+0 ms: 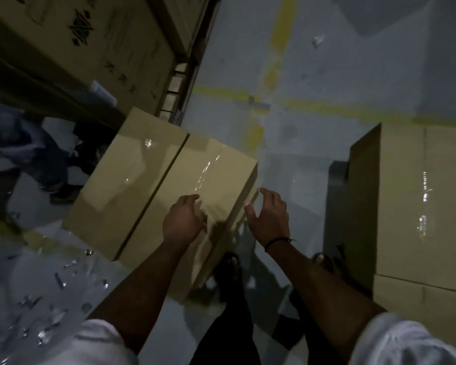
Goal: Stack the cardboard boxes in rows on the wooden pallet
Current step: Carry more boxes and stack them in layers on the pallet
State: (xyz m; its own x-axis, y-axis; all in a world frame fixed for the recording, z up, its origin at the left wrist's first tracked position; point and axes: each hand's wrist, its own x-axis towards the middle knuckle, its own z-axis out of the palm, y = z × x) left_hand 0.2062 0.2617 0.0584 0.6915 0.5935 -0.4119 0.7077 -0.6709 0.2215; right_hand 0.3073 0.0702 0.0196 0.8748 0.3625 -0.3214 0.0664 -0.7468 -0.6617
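Two taped cardboard boxes stand side by side on the floor ahead of me, a nearer box [208,185] and a farther box [127,180] to its left. My left hand [183,219] rests on top of the nearer box, over its tape seam, with its fingers bent downward. My right hand [267,214] hovers at that box's right edge, its fingers spread and holding nothing. On the right stands a stack of cardboard boxes [416,206]. No wooden pallet is visible in this dim view.
Large printed cartons [84,46] fill a rack at the upper left. Another person's legs [32,154] are at the left. Crumpled plastic wrap [45,306] lies on the floor at lower left. Yellow lines [274,61] mark the grey floor. My own feet [229,262] are below the box.
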